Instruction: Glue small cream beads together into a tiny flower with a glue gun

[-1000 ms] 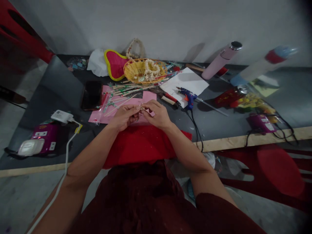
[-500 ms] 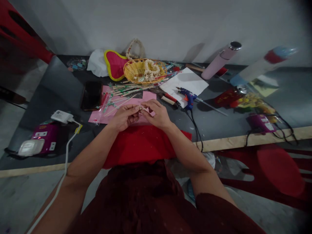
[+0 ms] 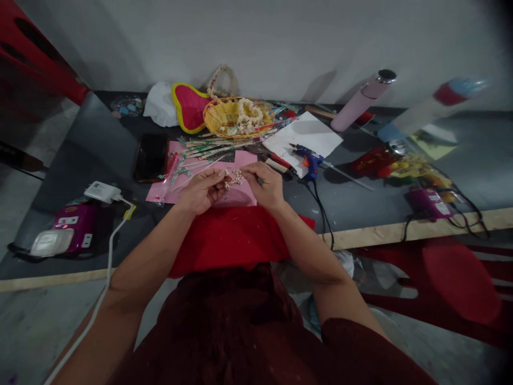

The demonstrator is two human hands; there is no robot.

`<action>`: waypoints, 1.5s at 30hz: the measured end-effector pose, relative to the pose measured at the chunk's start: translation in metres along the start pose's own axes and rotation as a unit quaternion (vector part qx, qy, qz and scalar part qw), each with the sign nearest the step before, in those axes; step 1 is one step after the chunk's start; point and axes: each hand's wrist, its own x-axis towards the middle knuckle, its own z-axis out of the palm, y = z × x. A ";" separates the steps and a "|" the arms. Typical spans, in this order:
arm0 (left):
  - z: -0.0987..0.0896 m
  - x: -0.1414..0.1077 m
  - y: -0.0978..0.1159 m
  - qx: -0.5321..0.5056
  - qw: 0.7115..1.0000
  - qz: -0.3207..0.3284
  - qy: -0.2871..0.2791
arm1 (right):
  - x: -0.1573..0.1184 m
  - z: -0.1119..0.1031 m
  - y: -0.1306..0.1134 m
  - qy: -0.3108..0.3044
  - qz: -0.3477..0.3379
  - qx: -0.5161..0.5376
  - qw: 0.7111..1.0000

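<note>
A short strand of small pale bead-like pieces (image 3: 234, 178) spans the gap between my hands, above the pink sheet (image 3: 244, 199). My left hand (image 3: 203, 191) is closed, its thumb and fingers pinching the strand's left part. At the strand's right side, my right hand (image 3: 264, 184) is also closed in a pinch, with the fingertips at the pale pieces. How the pieces are joined is too small to make out. Below both hands lies a red cloth (image 3: 232, 238) over the table's front edge.
Behind the hands are thin sticks (image 3: 208, 148), a yellow basket (image 3: 214, 117) with a pale strand, and pliers (image 3: 278, 164). A blue glue gun (image 3: 311, 161) lies at right, near a pink flask (image 3: 363, 101). At left are a phone (image 3: 151, 158) and a purple power block (image 3: 76, 224).
My hands have moved slightly apart, the right one shifting rightward. More of the pale strand now shows between them.
</note>
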 end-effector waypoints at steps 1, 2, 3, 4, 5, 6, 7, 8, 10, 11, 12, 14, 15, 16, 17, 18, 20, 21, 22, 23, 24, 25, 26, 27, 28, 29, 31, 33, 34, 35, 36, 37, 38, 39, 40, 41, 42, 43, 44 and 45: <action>0.000 0.000 0.000 -0.004 1.000 -0.001 0.003 | 0.000 -0.001 0.000 0.005 0.017 -0.001 1.000; 0.001 0.000 0.001 -0.008 1.000 -0.001 0.005 | 0.000 -0.002 -0.001 0.009 0.034 0.000 0.999; 0.001 0.000 0.001 -0.011 1.000 -0.001 0.006 | -0.001 -0.002 -0.001 0.009 0.050 0.005 0.999; 0.002 0.000 0.001 -0.012 1.000 -0.001 0.005 | -0.001 -0.003 -0.002 0.006 0.063 0.013 0.998; 0.002 0.000 0.001 -0.013 1.000 0.000 0.004 | -0.002 -0.004 -0.002 -0.001 0.073 0.025 0.997; 0.002 0.000 0.001 -0.013 1.000 0.000 0.002 | -0.002 -0.004 -0.002 -0.009 0.081 0.039 0.996; 0.002 0.000 0.001 -0.013 1.000 0.001 0.001 | -0.003 -0.005 -0.002 -0.015 0.088 0.051 0.995; 0.001 0.000 0.001 -0.012 1.000 0.000 0.000 | -0.003 -0.005 -0.002 -0.019 0.093 0.059 0.994; 0.001 0.000 0.001 -0.012 1.000 -0.002 0.001 | -0.002 -0.005 -0.002 -0.022 0.091 0.055 0.994; 0.000 0.000 0.001 -0.010 1.000 -0.002 0.003 | -0.002 -0.004 -0.001 -0.023 0.085 0.045 0.995; 0.000 0.000 0.000 -0.009 1.000 -0.002 0.003 | -0.002 -0.003 -0.001 -0.023 0.076 0.036 0.996; 0.000 0.000 0.000 -0.009 1.000 0.002 0.000 | -0.001 -0.002 0.000 -0.016 0.062 0.027 0.998; 0.000 0.000 0.000 -0.010 1.000 0.004 -0.001 | -0.001 -0.001 0.000 -0.012 0.059 0.028 0.998; 0.000 0.000 0.000 -0.011 1.000 0.006 -0.002 | 0.000 0.000 0.000 -0.008 0.058 0.031 0.998; 0.000 0.000 0.000 -0.013 1.000 0.007 -0.002 | 0.000 0.001 0.000 -0.007 0.060 0.034 0.998; 0.000 0.000 0.000 -0.014 1.000 0.006 -0.003 | 0.000 0.001 -0.001 -0.008 0.062 0.037 0.997; -0.001 0.000 0.000 -0.013 1.000 0.004 -0.003 | 0.001 0.001 -0.002 -0.012 0.063 0.047 0.997; -0.001 0.000 0.000 -0.012 1.000 0.004 -0.004 | 0.001 0.000 -0.003 -0.014 0.063 0.054 0.996; -0.001 0.000 0.000 -0.010 1.000 0.003 -0.002 | 0.002 -0.001 -0.003 -0.014 0.062 0.062 0.996; -0.001 0.000 0.000 -0.009 1.000 0.002 -0.001 | 0.002 -0.001 -0.004 -0.015 0.062 0.068 0.996; -0.001 0.000 0.000 -0.008 1.000 0.001 0.000 | 0.002 -0.002 -0.005 -0.016 0.064 0.072 0.995; -0.001 -0.001 0.000 -0.007 1.000 -0.001 0.000 | 0.002 -0.003 -0.005 -0.020 0.068 0.073 0.995; 0.000 -0.001 0.000 -0.007 1.000 -0.002 -0.001 | 0.002 -0.004 -0.006 -0.029 0.073 0.071 0.994; 0.000 -0.001 0.000 -0.006 1.000 -0.002 -0.004 | 0.002 -0.005 -0.006 -0.041 0.078 0.069 0.994; 0.000 -0.001 0.000 -0.005 1.000 -0.002 -0.008 | 0.002 -0.005 -0.006 -0.056 0.084 0.068 0.993; 0.000 -0.001 0.000 -0.004 1.000 -0.002 -0.012 | 0.001 -0.006 -0.006 -0.070 0.090 0.067 0.991; 0.000 -0.001 -0.001 0.002 1.000 -0.004 -0.014 | 0.000 -0.006 -0.005 -0.085 0.097 0.060 0.990; -0.001 0.000 -0.001 0.007 1.000 -0.005 -0.014 | -0.001 -0.005 -0.004 -0.077 0.092 0.037 0.992; -0.001 0.000 -0.001 0.008 1.000 -0.004 -0.016 | -0.001 -0.004 -0.002 -0.065 0.084 0.024 0.994; -0.001 0.000 -0.001 0.009 1.000 -0.003 -0.019 | -0.001 -0.003 -0.001 -0.052 0.074 0.013 0.996; -0.001 -0.001 -0.001 0.009 1.000 -0.001 -0.024 | -0.001 -0.001 0.000 -0.038 0.063 0.006 0.997; -0.001 -0.001 -0.001 0.009 1.000 0.000 -0.028 | -0.001 0.000 0.000 -0.026 0.050 0.003 0.998; 0.000 -0.001 -0.001 0.010 1.000 0.000 -0.029 | -0.001 0.002 0.001 -0.019 0.036 0.002 0.999; 0.000 -0.002 -0.001 0.013 1.000 -0.002 -0.027 | -0.001 0.003 0.001 -0.017 0.023 0.000 1.000; 0.000 -0.002 -0.001 0.016 1.000 -0.004 -0.023 | -0.001 0.004 0.001 -0.019 0.010 -0.004 1.000; 0.001 -0.002 -0.001 0.020 1.000 -0.006 -0.020 | -0.002 0.004 0.001 -0.023 -0.001 -0.009 1.000; 0.001 -0.002 -0.001 0.025 0.999 -0.009 -0.018 | -0.002 0.005 0.001 -0.029 -0.011 -0.014 0.999; 0.001 -0.002 -0.001 0.031 0.999 -0.011 -0.016 | -0.002 0.004 0.000 -0.037 -0.020 -0.019 0.999; 0.002 -0.002 -0.001 0.035 0.999 -0.014 -0.015 | -0.003 0.004 0.000 -0.045 -0.028 -0.022 0.998; 0.002 -0.002 -0.001 0.039 0.999 -0.016 -0.016 | -0.003 0.004 -0.001 -0.053 -0.035 -0.025 0.998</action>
